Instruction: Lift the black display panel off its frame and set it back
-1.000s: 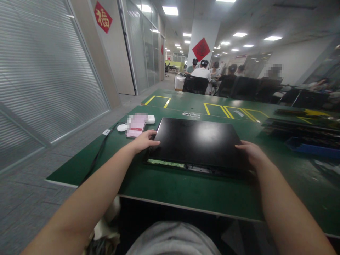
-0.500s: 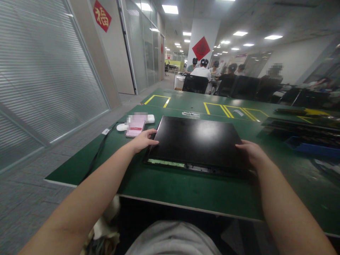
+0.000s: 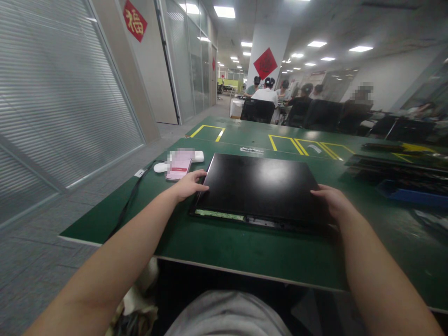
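One black panel lay flat on the green desk, its near edge showing a strip of green circuit board and metal. Two hands were on it, one at each near corner. The left hand gripped the left edge, its fingers curled loosely over the rim. The right hand rested on the right near corner with its fingers laid close together on the top surface; whether they hooked the edge could not be told. Just beside the left hand lay one phone with a pink screen, and behind it one white oblong device, with one black cable running off the desk edge. At the far right sat one blue tray beneath stacked dark panels; several seated people worked beyond
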A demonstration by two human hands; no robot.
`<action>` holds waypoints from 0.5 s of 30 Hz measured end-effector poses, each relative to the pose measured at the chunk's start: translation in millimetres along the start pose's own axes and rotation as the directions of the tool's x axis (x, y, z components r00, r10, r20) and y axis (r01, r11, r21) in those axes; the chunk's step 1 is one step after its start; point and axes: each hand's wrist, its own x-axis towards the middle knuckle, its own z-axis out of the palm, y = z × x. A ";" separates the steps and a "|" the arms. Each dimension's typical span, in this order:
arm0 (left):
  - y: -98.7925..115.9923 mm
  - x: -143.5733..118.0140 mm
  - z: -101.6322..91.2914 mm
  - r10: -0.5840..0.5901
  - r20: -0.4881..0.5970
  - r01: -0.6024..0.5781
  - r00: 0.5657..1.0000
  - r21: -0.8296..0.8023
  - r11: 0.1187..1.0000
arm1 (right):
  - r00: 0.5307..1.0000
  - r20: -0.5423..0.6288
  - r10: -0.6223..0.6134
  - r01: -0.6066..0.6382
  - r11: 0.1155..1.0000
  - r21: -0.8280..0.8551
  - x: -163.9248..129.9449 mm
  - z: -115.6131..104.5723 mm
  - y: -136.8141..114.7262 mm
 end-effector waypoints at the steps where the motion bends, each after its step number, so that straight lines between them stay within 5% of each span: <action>1: -0.2 0.0 -0.1 0.001 0.002 -0.001 1.000 0.002 1.000 | 1.000 -0.004 0.001 -0.001 1.000 0.000 0.1 -0.1 0.0; 15: -4.3 1.0 -0.6 0.001 0.012 -0.001 1.000 0.038 0.999 | 1.000 -0.006 0.004 -0.004 1.000 -0.030 0.8 0.4 0.1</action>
